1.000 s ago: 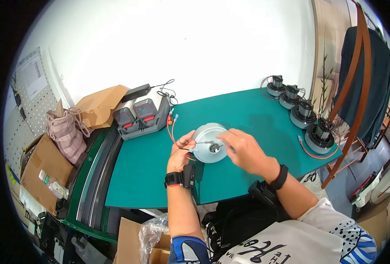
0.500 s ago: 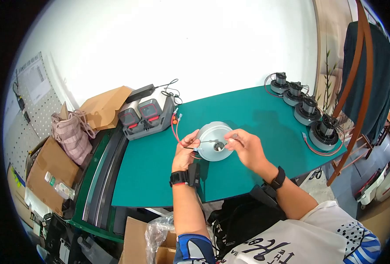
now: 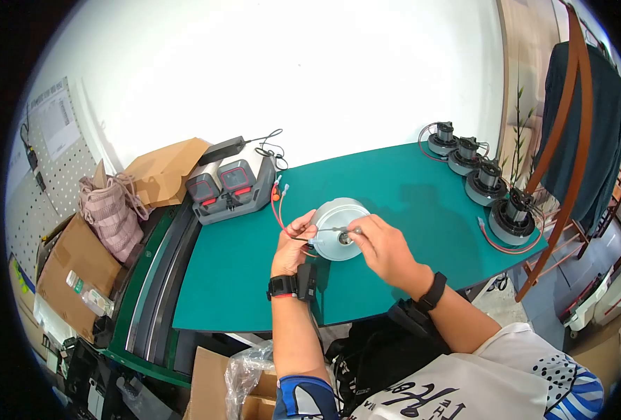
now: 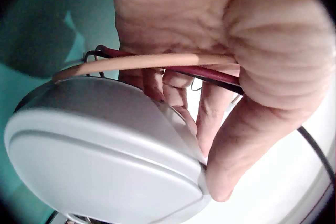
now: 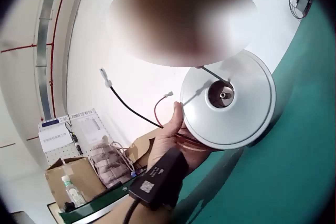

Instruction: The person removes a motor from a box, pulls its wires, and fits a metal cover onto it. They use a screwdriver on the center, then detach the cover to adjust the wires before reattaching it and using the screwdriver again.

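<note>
My left hand (image 3: 293,245) holds a round grey motor housing (image 3: 331,212) upright above the table, thumb on its rim. In the left wrist view, wires (image 4: 152,62) cross the palm beside the housing (image 4: 105,145). The housing's pale face (image 5: 247,119) has a round centre hole with a metal piece (image 5: 223,96) inside. My right hand (image 3: 394,255) pinches a thin dark rod (image 5: 214,76), whose far end is at the hole's edge. The right fingertips are blurred out in the right wrist view.
Several black-and-grey motors (image 3: 512,220) stand along the table's right side. A charger with two batteries (image 3: 233,185) is at the back left, beside an open cardboard box (image 3: 163,168). A pink bag (image 3: 111,220) lies farther left. The tabletop (image 3: 233,280) is green.
My right fingertips have moved closer to the housing's centre hole, still pinching. The left hand keeps its hold on the housing, and the head view has shifted slightly.
</note>
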### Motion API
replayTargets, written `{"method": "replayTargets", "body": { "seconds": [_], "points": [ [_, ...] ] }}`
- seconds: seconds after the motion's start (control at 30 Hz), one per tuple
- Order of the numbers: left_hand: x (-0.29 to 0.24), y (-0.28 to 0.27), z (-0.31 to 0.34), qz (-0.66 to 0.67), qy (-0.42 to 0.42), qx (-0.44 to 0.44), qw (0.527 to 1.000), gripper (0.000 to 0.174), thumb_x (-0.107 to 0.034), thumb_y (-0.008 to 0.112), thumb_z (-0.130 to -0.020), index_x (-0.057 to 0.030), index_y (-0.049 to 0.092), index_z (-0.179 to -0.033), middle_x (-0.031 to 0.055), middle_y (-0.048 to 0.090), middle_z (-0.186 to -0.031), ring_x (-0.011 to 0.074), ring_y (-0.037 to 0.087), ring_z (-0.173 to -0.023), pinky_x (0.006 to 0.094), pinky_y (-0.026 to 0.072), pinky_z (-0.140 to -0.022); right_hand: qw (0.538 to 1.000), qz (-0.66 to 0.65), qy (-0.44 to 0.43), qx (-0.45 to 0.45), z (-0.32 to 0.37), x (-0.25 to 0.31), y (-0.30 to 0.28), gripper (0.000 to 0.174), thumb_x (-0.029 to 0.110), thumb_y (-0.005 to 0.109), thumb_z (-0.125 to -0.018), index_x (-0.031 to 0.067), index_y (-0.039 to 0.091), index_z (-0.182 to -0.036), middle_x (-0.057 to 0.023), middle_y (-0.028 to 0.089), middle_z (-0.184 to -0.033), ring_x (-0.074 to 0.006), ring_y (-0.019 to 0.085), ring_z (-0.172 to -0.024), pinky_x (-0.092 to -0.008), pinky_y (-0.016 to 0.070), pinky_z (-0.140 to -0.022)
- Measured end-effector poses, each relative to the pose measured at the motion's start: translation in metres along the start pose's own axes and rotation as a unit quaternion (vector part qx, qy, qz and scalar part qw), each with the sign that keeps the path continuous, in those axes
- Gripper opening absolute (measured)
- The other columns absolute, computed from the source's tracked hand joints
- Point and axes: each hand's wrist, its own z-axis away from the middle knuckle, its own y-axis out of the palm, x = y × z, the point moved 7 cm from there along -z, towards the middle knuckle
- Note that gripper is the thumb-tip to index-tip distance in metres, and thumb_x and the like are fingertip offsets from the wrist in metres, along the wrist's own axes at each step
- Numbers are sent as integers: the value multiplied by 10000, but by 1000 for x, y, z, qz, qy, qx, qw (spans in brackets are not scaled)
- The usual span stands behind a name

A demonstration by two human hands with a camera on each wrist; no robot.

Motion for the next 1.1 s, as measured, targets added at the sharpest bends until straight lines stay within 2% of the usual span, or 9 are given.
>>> {"method": "replayTargets", "body": {
  "seconds": [0.1,0.17,0.3,0.5,0.57,0.67,0.9,1.0,1.1],
  "points": [
    [4,-7,-4,-6,5,3,1000,479,16,696,-725,13,561,-1185,38,635,-979,104,578,-879,221,444,-816,999,22,-28,21,2,-4,8,129,115,598,-832,23,564,-917,-160,585,-809,-335,577,-658,-397,459,-586],
    [5,-11,-5,-10,3,9,1000,482,11,696,-726,14,558,-1188,32,633,-963,99,574,-862,217,441,-805,998,23,37,48,3,-13,8,106,52,570,-847,2,568,-940,-170,598,-864,-241,581,-605,-337,451,-569],
    [4,-4,-4,-8,-3,25,1000,478,1,695,-731,15,556,-1188,20,626,-922,97,569,-835,228,448,-780,992,-57,106,39,6,-22,13,109,89,566,-854,17,567,-935,-154,623,-787,-277,624,-636,-345,472,-559],
    [2,-5,-6,-22,11,-25,999,451,-10,693,-750,8,564,-1182,18,626,-930,94,571,-837,229,455,-767,924,-289,190,-161,9,-56,-3,115,88,552,-876,23,562,-970,-149,640,-783,-203,660,-694,-295,498,-595],
    [3,-5,-6,-16,13,16,1000,449,-11,696,-751,7,566,-1181,19,626,-943,99,573,-844,234,456,-773,990,-62,76,-96,5,-26,-13,121,88,557,-871,37,556,-981,-150,634,-839,-240,651,-692,-324,503,-597],
    [5,-6,-5,-16,0,0,1000,465,0,693,-745,5,560,-1190,16,626,-941,95,570,-853,231,451,-784,996,60,-26,-62,1,0,-9,127,104,567,-863,46,557,-976,-147,622,-863,-288,630,-695,-356,495,-597],
    [4,-7,-5,8,9,31,999,485,5,691,-739,3,550,-1203,13,626,-918,84,563,-856,216,435,-792,995,98,-9,8,7,-6,6,104,62,554,-867,25,554,-964,-148,623,-850,-257,639,-713,-322,498,-617],
    [4,-5,-4,-13,4,13,1000,485,1,695,-737,6,552,-1200,6,622,-902,87,561,-843,214,432,-790,993,-60,100,31,9,-35,15,82,55,529,-885,18,547,-956,-136,630,-853,-217,652,-737,-317,501,-627],
    [3,-2,-3,-13,-9,-3,1000,483,3,697,-735,9,552,-1196,1,621,-892,86,561,-833,210,430,-788,919,-340,184,-79,14,-64,18,91,50,521,-879,35,545,-966,-169,613,-873,-248,635,-686,-338,484,-593]
  ]
}}
